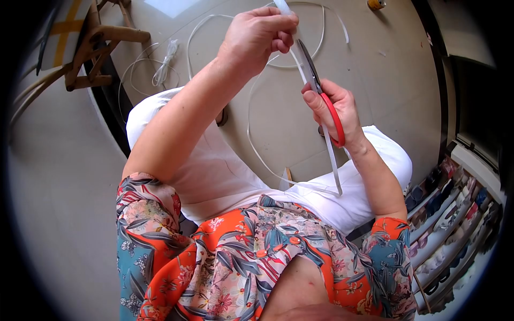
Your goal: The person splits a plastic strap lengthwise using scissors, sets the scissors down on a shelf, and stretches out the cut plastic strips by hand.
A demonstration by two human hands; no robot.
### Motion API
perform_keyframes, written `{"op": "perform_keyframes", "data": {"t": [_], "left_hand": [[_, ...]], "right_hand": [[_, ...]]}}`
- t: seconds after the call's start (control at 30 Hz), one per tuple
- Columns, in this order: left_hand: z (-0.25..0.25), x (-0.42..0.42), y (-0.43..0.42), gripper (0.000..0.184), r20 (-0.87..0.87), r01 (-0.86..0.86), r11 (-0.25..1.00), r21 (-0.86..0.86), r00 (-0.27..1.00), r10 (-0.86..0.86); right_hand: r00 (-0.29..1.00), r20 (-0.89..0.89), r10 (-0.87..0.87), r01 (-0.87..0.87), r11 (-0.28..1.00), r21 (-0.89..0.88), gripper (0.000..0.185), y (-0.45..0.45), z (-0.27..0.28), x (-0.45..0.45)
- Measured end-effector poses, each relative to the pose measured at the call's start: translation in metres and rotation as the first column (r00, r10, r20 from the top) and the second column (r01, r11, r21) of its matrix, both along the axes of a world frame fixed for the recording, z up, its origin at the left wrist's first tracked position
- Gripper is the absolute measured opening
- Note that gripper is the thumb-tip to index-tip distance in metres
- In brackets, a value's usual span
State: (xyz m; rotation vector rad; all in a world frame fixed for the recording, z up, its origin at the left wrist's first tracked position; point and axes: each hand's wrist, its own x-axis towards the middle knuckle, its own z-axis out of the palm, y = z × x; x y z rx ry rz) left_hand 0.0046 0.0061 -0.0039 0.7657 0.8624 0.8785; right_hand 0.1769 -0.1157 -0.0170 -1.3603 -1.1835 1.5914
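Note:
My left hand (pixel 262 36) is raised at the top of the view, its fingers closed on a flat white plastic strip (pixel 330 160). A short end of the strip sticks up past those fingers. My right hand (pixel 342 109) is lower and to the right, closed around scissors (pixel 336 120) with red handles and dark blades. The blades point up toward my left hand and lie alongside the strip. Below my right hand the strip hangs down, bends sharply over my white trousers (pixel 348 187) and runs off left. Whether the blades are parted is hard to make out.
Loops of white strip (pixel 249 115) lie on the tiled floor (pixel 385 91) between my legs and beyond. A bundled white coil (pixel 166 64) and a wooden stool (pixel 101 36) are at upper left. Shoes on a rack (pixel 447 224) stand at right. A yellow roll (pixel 376 4) sits at the top.

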Motion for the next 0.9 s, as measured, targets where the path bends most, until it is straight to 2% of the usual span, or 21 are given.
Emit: {"op": "perform_keyframes", "data": {"t": [0.07, 0.2, 0.37, 0.57, 0.9], "left_hand": [[-0.009, -0.007, 0.016, 0.009, 0.058, -0.009, 1.0, 0.004, 0.998, 0.008], [-0.008, -0.007, 0.018, 0.011, 0.011, -0.06, 0.997, 0.039, 0.998, 0.059], [-0.008, -0.005, 0.005, 0.011, -0.008, -0.008, 1.0, 0.03, 1.0, 0.008], [-0.004, -0.003, 0.004, 0.011, -0.039, -0.012, 0.999, 0.041, 0.999, 0.014], [0.002, 0.003, -0.008, 0.012, -0.034, -0.008, 1.0, 0.018, 0.999, 0.009]], "right_hand": [[1.0, 0.005, 0.006, -0.006, 1.0, 0.014, 0.027, -0.002, 0.0, -0.002], [0.999, -0.048, -0.002, 0.002, 1.0, 0.001, 0.03, -0.001, -0.003, -0.001], [0.996, -0.081, -0.023, 0.021, 1.0, -0.022, 0.031, 0.001, -0.003, 0.001], [0.999, 0.034, -0.008, 0.007, 1.0, 0.026, 0.031, 0.0, -0.003, 0.002], [0.999, -0.037, -0.039, 0.04, 0.999, 0.029, 0.03, 0.002, -0.005, -0.003]]}}
